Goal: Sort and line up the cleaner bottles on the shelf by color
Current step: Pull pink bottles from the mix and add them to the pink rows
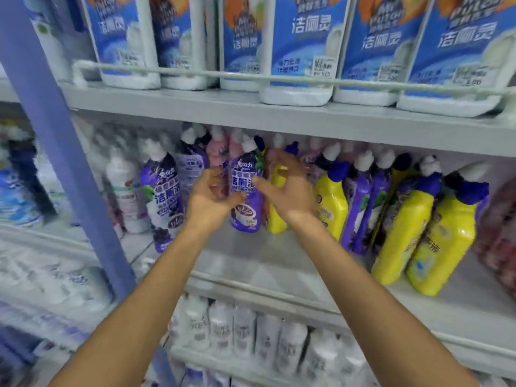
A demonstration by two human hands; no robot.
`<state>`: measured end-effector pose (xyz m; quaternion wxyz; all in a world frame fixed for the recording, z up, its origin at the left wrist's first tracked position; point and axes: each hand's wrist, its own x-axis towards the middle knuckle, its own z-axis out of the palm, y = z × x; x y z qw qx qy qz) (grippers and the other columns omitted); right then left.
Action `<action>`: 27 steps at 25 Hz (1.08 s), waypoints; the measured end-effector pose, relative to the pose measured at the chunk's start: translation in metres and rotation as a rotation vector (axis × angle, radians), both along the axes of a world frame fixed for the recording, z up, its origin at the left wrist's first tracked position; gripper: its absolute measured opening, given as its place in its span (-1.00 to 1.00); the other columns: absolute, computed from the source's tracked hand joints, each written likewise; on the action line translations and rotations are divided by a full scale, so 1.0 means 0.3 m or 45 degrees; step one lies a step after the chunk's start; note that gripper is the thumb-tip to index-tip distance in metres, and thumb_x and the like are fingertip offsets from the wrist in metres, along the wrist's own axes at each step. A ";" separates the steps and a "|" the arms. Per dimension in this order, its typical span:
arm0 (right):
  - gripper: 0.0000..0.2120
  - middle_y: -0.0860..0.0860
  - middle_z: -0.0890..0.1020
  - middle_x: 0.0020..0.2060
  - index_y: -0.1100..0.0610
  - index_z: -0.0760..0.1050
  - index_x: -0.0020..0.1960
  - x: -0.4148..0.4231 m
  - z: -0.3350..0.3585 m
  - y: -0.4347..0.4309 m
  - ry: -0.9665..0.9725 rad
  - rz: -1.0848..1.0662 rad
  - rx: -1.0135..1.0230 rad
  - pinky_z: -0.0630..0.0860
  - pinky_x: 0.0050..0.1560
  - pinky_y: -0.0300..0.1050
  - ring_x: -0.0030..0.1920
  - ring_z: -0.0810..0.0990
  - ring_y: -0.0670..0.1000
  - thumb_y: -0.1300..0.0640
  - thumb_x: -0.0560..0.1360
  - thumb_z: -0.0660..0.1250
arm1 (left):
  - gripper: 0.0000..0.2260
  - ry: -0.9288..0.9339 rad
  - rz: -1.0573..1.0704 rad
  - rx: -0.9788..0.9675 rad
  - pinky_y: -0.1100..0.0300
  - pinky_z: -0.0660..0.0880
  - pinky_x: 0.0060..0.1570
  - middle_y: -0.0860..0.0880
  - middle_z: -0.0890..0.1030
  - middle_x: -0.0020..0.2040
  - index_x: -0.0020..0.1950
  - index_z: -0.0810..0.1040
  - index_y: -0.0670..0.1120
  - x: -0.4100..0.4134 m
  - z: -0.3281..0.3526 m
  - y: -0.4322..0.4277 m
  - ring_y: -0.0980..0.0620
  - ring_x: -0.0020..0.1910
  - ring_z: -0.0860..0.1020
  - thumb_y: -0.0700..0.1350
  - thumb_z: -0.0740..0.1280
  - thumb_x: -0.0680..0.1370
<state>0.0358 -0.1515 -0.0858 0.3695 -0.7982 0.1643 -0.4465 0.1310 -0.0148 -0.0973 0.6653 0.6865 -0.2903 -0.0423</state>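
On the middle shelf stand purple, yellow and pink cleaner bottles, mixed in colour. A purple bottle with a white cap is at the centre. My left hand grips its left side, with the thumb across the front. My right hand is just to its right, fingers spread. Its thumb touches the purple label, and its fingers curve over a yellow bottle behind. More purple bottles stand to the left. Yellow bottles and purple ones lean at the right. Pink bottles stand at the back.
The shelf above carries large white bottles with blue labels behind a wire rail. A blue upright post stands at the left. White bottles fill the shelf below. A reddish pack is at the far right.
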 end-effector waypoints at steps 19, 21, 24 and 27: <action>-0.21 0.10 0.65 0.16 0.08 0.30 0.47 0.084 -0.043 -0.179 0.200 -0.317 0.006 0.59 0.03 0.00 0.12 0.64 0.21 0.07 0.36 0.60 | -0.39 -0.484 0.208 0.445 -0.14 0.62 0.07 -0.15 0.63 0.16 0.29 0.47 -0.10 0.140 -0.050 -0.114 -0.22 0.13 0.63 0.05 0.64 0.37; -0.22 0.02 0.65 0.14 0.04 0.33 0.49 0.010 -0.038 -0.137 0.174 -0.203 -0.046 0.61 0.05 0.02 0.07 0.64 0.10 0.12 0.36 0.60 | -0.39 -0.516 0.279 0.501 -0.17 0.60 0.10 -0.15 0.62 0.18 0.35 0.45 -0.09 0.138 -0.053 -0.051 -0.23 0.16 0.62 0.04 0.62 0.42; -0.16 -0.04 0.67 0.04 -0.06 0.30 0.56 -0.123 -0.019 -0.052 0.220 -0.079 -0.053 0.60 -0.02 -0.14 -0.02 0.65 -0.03 0.16 0.39 0.60 | -0.38 -0.624 0.408 0.500 -0.21 0.60 0.03 -0.22 0.61 0.17 0.36 0.45 -0.15 0.129 -0.062 0.066 -0.31 0.11 0.62 -0.01 0.62 0.42; -0.14 -0.13 0.67 -0.05 -0.19 0.27 0.55 -0.250 -0.016 -0.005 0.226 -0.015 0.040 0.51 -0.07 -0.43 -0.05 0.62 -0.22 0.18 0.39 0.60 | -0.44 -0.608 0.533 0.574 -0.14 0.56 -0.03 -0.22 0.60 0.14 0.31 0.45 -0.11 0.096 -0.050 0.162 -0.33 0.08 0.60 0.01 0.60 0.43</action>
